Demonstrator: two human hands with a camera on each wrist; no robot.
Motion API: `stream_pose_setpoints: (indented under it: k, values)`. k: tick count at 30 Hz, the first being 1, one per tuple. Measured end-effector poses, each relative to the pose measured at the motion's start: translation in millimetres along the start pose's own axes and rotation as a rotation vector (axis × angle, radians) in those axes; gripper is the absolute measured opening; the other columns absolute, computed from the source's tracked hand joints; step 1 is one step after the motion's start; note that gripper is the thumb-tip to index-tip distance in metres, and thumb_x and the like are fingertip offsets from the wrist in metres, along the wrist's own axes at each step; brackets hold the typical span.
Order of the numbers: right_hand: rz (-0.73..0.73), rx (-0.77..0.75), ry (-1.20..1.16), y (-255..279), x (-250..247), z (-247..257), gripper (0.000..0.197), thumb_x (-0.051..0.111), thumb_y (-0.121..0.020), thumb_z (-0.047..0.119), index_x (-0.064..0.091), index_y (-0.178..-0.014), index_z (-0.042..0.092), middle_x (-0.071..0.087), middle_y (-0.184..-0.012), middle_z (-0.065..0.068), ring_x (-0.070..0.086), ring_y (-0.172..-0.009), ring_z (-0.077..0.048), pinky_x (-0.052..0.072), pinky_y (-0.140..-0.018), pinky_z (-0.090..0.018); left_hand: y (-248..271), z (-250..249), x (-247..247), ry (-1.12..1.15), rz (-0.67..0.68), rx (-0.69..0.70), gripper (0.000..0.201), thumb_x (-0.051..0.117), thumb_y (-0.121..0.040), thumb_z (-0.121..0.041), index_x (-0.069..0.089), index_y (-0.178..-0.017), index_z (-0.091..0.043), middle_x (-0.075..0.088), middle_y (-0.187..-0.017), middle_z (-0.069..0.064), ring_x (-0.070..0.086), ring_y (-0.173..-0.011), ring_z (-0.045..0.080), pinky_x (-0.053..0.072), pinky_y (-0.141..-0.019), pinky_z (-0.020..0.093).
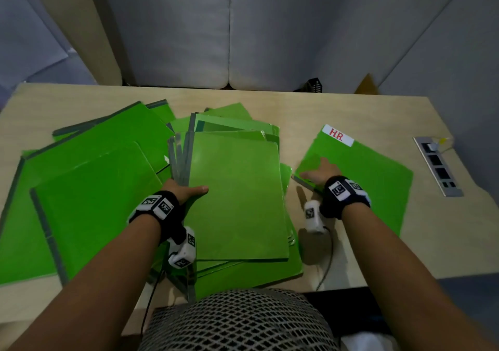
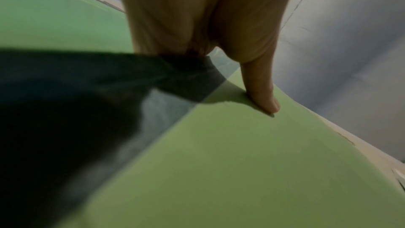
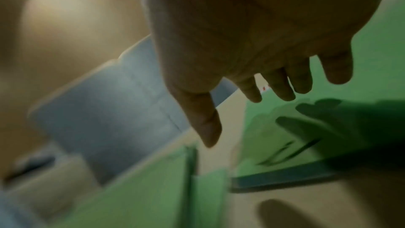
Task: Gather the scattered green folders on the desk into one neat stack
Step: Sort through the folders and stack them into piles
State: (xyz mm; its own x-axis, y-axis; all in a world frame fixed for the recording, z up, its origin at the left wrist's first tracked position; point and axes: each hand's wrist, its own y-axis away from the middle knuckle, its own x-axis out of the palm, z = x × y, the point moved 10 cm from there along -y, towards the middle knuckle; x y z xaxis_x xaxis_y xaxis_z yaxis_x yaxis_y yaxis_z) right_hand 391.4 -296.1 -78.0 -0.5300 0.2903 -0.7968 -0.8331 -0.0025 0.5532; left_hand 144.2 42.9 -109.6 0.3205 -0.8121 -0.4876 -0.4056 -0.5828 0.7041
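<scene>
— Where does the folder with the HR label (image 1: 353,172) lie?

— Flat on the desk (image 1: 351,113), alone, just right of the central pile (image 1: 237,196) and not touching it as far as I can tell. The label sits at its far corner.

— And the right hand (image 1: 320,173)?

— Over the folder's near-left corner, fingers spread and nearly straight, gripping nothing. The right wrist view is blurred, so contact is uncertain; the shadow suggests it hovers just above.

— How will the folder handle?

— Judging by the sheen, it is thin, glossy plastic: light, bendy, slippery. I'd press flat and slide it towards the pile, or pinch the darker spine edge, which looks stiffer.

— The left hand (image 1: 189,190)?

— At the pile's left edge, thumb (image 2: 263,91) lying on the top cover, the fingers hidden beneath or beside it. It seems to steady the pile.

— Beyond that?

— More folders (image 1: 89,177) fan out left of the pile, overlapping. A socket strip (image 1: 437,167) is set into the desk far right of it.
</scene>
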Motion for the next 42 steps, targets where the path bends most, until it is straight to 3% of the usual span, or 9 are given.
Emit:
stream_pose_setpoints:
  k: [2, 4, 11, 16, 21, 25, 32, 36, 42]
  values:
    - [-0.021, 0.02, 0.33, -2.9, -0.3, -29.8, 0.108, 0.077, -0.063, 0.064, 0.028, -0.145, 0.014, 0.032, -0.151, -0.021, 0.031, -0.139, -0.041, 0.034, -0.109, -0.058, 0.0, -0.4, -0.3, 0.01, -0.003, 0.003, 0.097, 0.084, -0.067, -0.038, 0.036, -0.142, 0.002, 0.05, -0.137, 0.023, 0.051, -0.121, 0.038, 0.046, -0.091, 0.042]
    - [0.0, 0.03, 0.414, -5.1, 8.5, -53.1, 0.115, 0.081, -0.059, 0.062, 0.025, -0.146, 0.014, 0.025, -0.152, -0.023, 0.029, -0.139, -0.043, 0.035, -0.108, -0.059, -1.0, -0.7, -0.9, 0.011, -0.003, 0.003, 0.096, 0.084, -0.066, -0.038, 0.038, -0.141, 0.002, 0.052, -0.135, 0.022, 0.052, -0.12, 0.038, 0.047, -0.091, 0.042]
    - [-0.019, -0.089, 0.45, -8.1, 16.3, -40.1, 0.073, 0.059, -0.09, 0.046, 0.03, -0.142, 0.002, 0.054, -0.131, -0.028, 0.051, -0.124, -0.039, 0.05, -0.096, -0.046, -0.9, -0.1, -1.4, 0.017, -0.002, 0.01, 0.098, 0.085, -0.064, -0.041, 0.039, -0.139, 0.003, 0.055, -0.13, 0.023, 0.054, -0.116, 0.039, 0.049, -0.089, 0.043]
    - [-0.044, -0.163, 0.606, 12.2, 40.2, -24.5, 0.067, 0.042, -0.094, 0.019, 0.01, -0.15, 0.0, 0.055, -0.128, -0.032, 0.051, -0.122, -0.046, 0.047, -0.098, -0.049, 2.3, -1.0, -1.6, 0.075, -0.001, 0.028, 0.097, 0.085, -0.065, -0.038, 0.039, -0.14, 0.002, 0.054, -0.132, 0.023, 0.054, -0.118, 0.038, 0.048, -0.09, 0.042]
    - [-0.074, -0.243, 0.557, 26.1, 22.4, 8.5, 0.039, 0.05, -0.09, 0.012, 0.043, -0.125, -0.002, 0.065, -0.114, -0.022, 0.065, -0.101, -0.037, 0.051, -0.08, -0.041, 5.9, 0.5, -5.6, 0.23, -0.022, 0.083, 0.087, 0.084, -0.07, -0.023, 0.038, -0.139, 0.002, 0.054, -0.131, 0.021, 0.053, -0.117, 0.037, 0.046, -0.096, 0.042]
    - [-0.069, -0.306, 0.509, 35.9, 11.7, 43.7, 0.026, 0.041, -0.099, 0.015, 0.056, -0.112, 0.0, 0.066, -0.108, -0.018, 0.065, -0.094, -0.034, 0.045, -0.069, -0.034, 10.9, -0.4, -14.9, 0.374, -0.001, 0.123, 0.079, 0.081, -0.073, -0.013, 0.039, -0.139, -0.001, 0.055, -0.129, 0.019, 0.052, -0.108, 0.031, 0.042, -0.097, 0.039]
    - [-0.04, -0.35, 0.506, 65.9, 29.3, 97.6, 0.031, 0.042, -0.1, 0.016, 0.059, -0.115, -0.004, 0.064, -0.115, -0.02, 0.064, -0.104, -0.033, 0.047, -0.076, -0.033, -3.1, 8.7, -95.1, 0.465, -0.058, 0.157, 0.071, 0.081, -0.071, -0.012, 0.046, -0.132, -0.004, 0.06, -0.122, 0.014, 0.054, -0.107, 0.026, 0.039, -0.09, 0.032]
    - [-0.011, -0.325, 0.474, 86.3, 54.4, 122.0, 0.031, 0.04, -0.1, 0.013, 0.061, -0.114, -0.004, 0.066, -0.112, -0.018, 0.064, -0.094, -0.031, 0.046, -0.072, -0.032, -12.9, 29.3, -147.0, 0.452, -0.105, 0.145, 0.079, 0.084, -0.066, -0.017, 0.046, -0.134, -0.003, 0.06, -0.124, 0.017, 0.055, -0.114, 0.032, 0.042, -0.098, 0.038]
    - [0.016, -0.277, 0.391, 115.2, 88.7, 159.0, 0.03, 0.039, -0.1, 0.011, 0.065, -0.108, -0.001, 0.066, -0.11, -0.017, 0.065, -0.101, -0.031, 0.051, -0.082, -0.036, -26.5, 56.6, -194.7, 0.428, -0.111, 0.115, 0.091, 0.089, -0.059, -0.025, 0.045, -0.135, -0.001, 0.059, -0.125, 0.021, 0.056, -0.114, 0.038, 0.042, -0.102, 0.048]
